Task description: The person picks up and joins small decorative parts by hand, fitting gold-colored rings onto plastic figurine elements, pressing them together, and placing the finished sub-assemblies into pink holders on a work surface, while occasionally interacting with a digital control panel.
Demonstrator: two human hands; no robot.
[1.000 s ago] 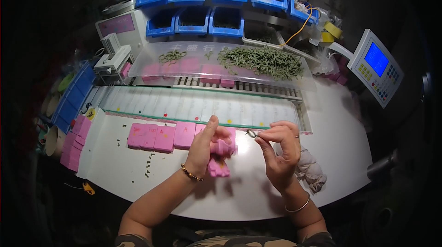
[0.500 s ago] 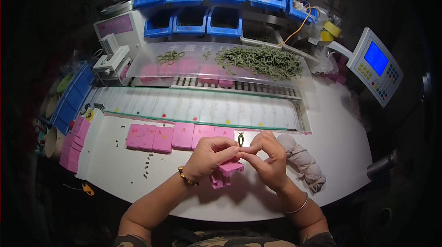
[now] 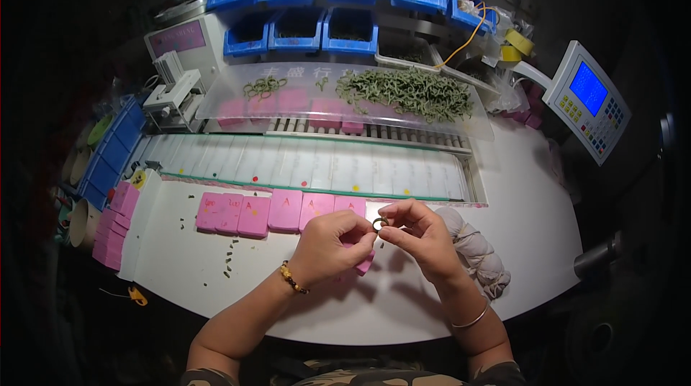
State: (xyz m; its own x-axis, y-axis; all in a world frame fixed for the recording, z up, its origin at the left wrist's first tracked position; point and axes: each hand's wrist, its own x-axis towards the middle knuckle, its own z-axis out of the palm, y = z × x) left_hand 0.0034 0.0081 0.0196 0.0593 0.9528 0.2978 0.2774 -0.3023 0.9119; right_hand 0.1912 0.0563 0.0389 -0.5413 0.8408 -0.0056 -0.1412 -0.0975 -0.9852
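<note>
Pinching a dark ring (image 3: 375,224) — left hand (image 3: 331,242), right hand (image 3: 423,241) — over white table (image 3: 533,235), blue bins (image 3: 294,44) behind, dimly lit

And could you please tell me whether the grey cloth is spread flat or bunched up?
Bunched up: the grey cloth lies as a thick, creased roll on the white table beside the right hand.
</note>
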